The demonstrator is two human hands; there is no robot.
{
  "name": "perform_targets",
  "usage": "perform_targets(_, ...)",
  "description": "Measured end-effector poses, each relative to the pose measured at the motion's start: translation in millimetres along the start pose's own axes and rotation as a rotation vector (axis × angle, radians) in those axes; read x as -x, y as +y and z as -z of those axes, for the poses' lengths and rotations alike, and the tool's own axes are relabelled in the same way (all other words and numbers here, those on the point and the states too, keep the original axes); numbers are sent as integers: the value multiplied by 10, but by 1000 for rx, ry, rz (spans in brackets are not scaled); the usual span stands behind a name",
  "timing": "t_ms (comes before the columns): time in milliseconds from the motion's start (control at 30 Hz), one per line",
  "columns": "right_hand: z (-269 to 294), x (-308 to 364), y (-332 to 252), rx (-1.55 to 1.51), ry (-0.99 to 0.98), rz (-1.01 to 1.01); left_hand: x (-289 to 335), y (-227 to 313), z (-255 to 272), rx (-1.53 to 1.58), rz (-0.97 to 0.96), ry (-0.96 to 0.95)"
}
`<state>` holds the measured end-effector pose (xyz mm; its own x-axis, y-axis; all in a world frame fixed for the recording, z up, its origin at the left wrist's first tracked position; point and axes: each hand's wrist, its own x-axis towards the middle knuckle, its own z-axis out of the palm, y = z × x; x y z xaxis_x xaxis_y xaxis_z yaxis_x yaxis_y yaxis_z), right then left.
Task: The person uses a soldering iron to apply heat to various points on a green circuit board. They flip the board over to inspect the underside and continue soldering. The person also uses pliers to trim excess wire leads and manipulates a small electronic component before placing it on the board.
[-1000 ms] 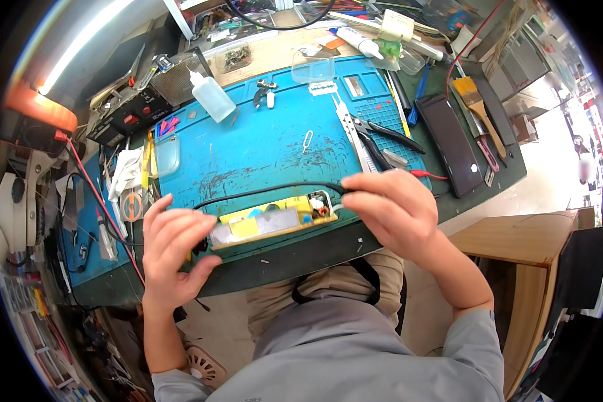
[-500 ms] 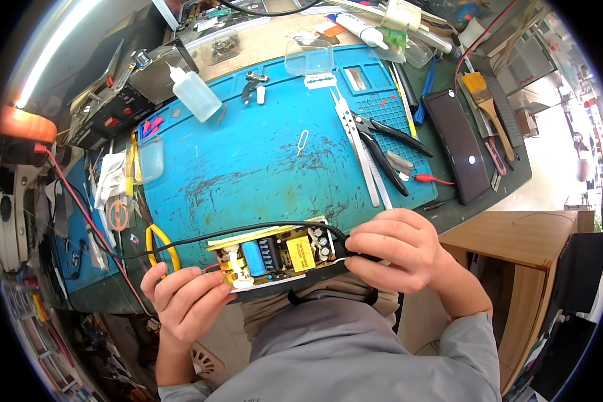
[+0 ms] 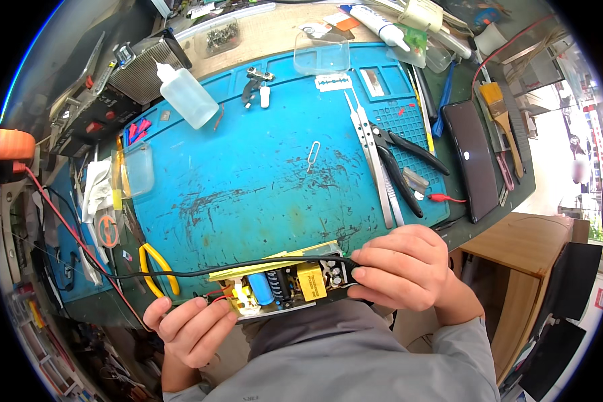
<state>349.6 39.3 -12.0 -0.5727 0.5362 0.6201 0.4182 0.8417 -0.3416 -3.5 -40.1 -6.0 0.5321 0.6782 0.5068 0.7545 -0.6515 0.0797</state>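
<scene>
An opened power supply circuit board (image 3: 291, 309), crowded with a blue capacitor, a black ribbed part and a yellow transformer, is held at the mat's near edge. My left hand (image 3: 193, 328) is closed at its left end, where short red wires (image 3: 220, 293) come out by the fingertips. At the other end my right hand (image 3: 403, 269) is closed around the board's end and a black cable (image 3: 248, 262). That cable runs leftward above the board. Beside my left hand lie the yellow handles of a tool (image 3: 159, 268). My fingers hide both ends of the board.
On the blue mat (image 3: 234, 161) are a squeeze bottle (image 3: 187, 94), a wire clip (image 3: 313, 154), tweezers (image 3: 374, 164), black-handled cutters (image 3: 405, 167) and a razor blade (image 3: 333, 82). A dark phone (image 3: 471, 161) and a brush (image 3: 502, 120) lie at the right. A wooden cabinet (image 3: 516, 241) stands beyond.
The whole view has shifted slightly. The board has tipped a little, so its components show more from the side. Both hands keep their places at its ends.
</scene>
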Motion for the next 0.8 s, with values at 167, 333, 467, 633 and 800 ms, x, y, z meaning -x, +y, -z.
perform_targets(167,0,17,3,-3,11,5,-17,-1,-30,13,32,-4)
perform_targets(333,-11,20,19,13,4,12,0,22,-24,-3,57,4)
perform_targets(467,-21,41,13,30,41,11,-10,11,-35,-5,46,0)
perform_targets(633,-49,3,-3,34,81,15,18,16,-46,-5,55,15)
perform_targets(800,-61,15,-4,53,102,27,-44,28,-78,-6,61,62)
